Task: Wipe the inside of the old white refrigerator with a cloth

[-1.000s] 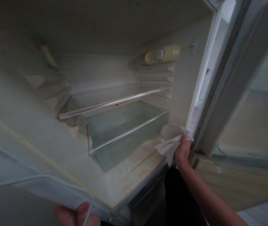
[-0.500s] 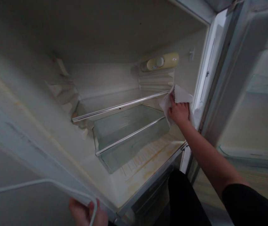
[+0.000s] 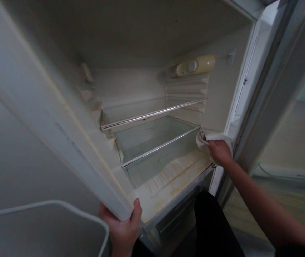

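White cloth [image 3: 214, 136] is getting pressed on the fridge wall [image 3: 216, 103] by the clenching right hand [image 3: 220, 152] at 3 o'clock, left hand [image 3: 121, 232] gripping the side panel [image 3: 61, 117] (for bracing, I'd guess).

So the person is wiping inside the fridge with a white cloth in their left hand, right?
Not quite. The head view shows the white cloth in the right hand, pressed against the inner side wall of the fridge. The left hand grips the fridge's front edge instead.

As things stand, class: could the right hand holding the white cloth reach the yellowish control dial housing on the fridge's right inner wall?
Probably yes: the right hand is already inside, and open wall separates it from the dial housing above.
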